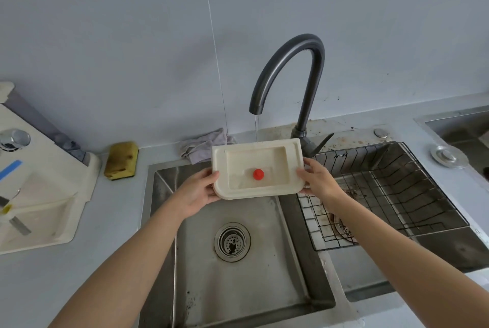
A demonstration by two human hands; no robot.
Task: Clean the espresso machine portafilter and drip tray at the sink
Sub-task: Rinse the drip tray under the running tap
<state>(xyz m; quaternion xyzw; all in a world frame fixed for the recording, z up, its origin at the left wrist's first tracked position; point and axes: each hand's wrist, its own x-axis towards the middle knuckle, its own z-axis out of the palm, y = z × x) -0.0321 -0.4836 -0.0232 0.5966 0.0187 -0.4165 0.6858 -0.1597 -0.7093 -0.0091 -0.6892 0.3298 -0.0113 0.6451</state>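
Both my left hand (197, 192) and right hand (320, 182) gripped the tray (275, 161) under the tap's (288, 68) running water, above the sink (238, 288).

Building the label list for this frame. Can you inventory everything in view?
drip tray: 1, cream, held over the left basin, far edge under the running water
knob: 1, red, in the drip tray
faucet: 1, dark grey, behind the sink, running
sink: 1, steel, two basins
drain strainer: 1, steel, left basin floor
wire rack: 1, black, in the right basin
sponge: 1, yellow, counter left of sink
cloth: 1, grey, crumpled behind the drip tray
appliance: 1, cream, counter far left
metal disc: 1, silver, counter right of sink
left hand: 1, grips drip tray's left edge
right hand: 1, grips drip tray's right edge
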